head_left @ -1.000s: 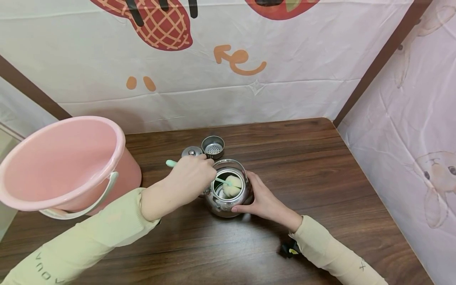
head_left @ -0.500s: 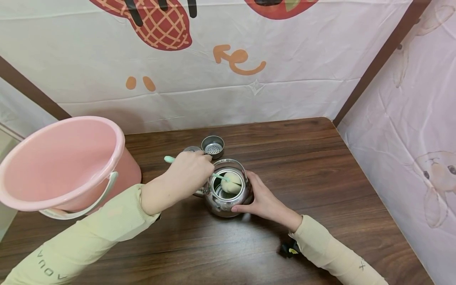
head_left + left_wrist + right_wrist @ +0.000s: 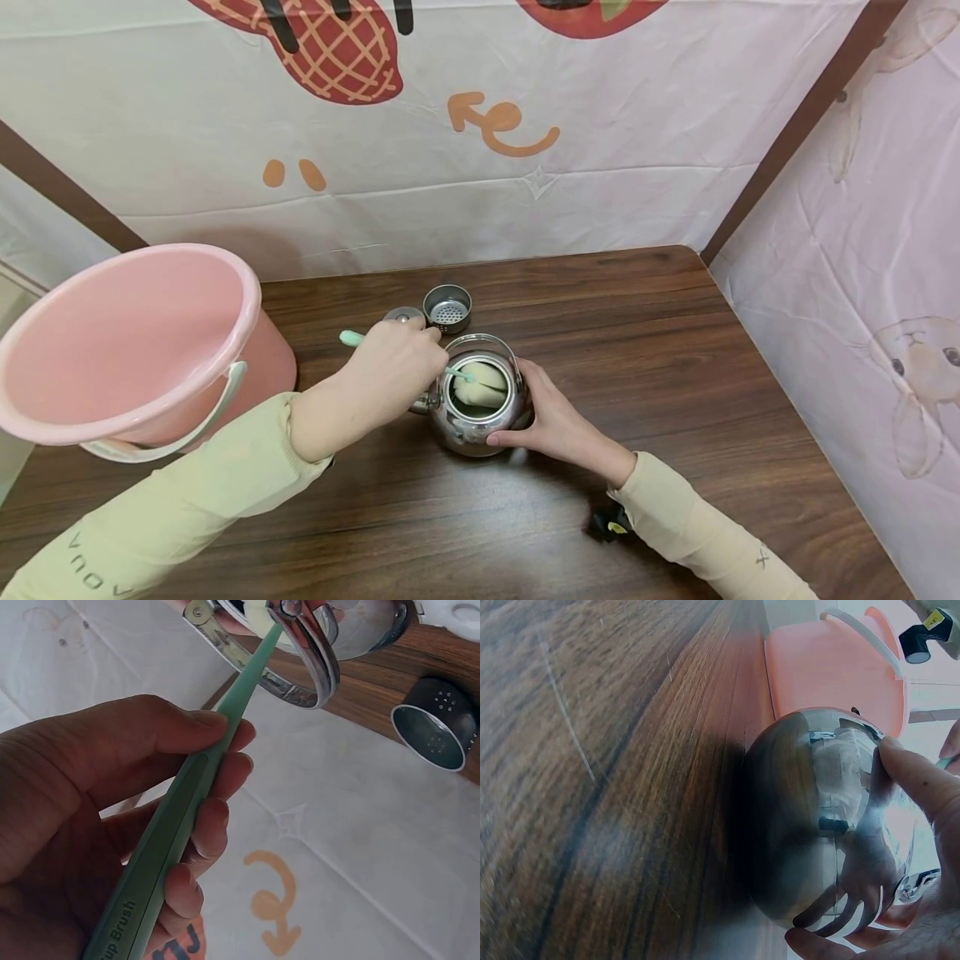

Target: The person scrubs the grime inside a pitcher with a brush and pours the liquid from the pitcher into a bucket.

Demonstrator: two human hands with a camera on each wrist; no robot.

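A shiny metal teapot (image 3: 471, 437) stands on the wooden table, its top uncovered and its hoop handle raised. My right hand (image 3: 561, 423) grips the pot's right side, thumb in front and fingers behind. In the left wrist view, my left hand (image 3: 112, 780) has its fingers curled round the green handle of a cup brush (image 3: 180, 802). The brush's pale sponge head (image 3: 480, 387) sits inside the pot's mouth. In the head view, my left hand hides the middle of the brush handle and part of the spout.
Behind the pot are a round metal strainer (image 3: 447, 308) and a lid (image 3: 402, 314), partly covered by my left hand. A big pink bucket (image 3: 273, 350) with a white handle stands at the left. A printed cloth wall (image 3: 480, 221) borders the table's back.
The sponge head has shifted and turned inside the pot's mouth. My left hand has moved slightly left with the brush. My right hand and the teapot have stayed in place.
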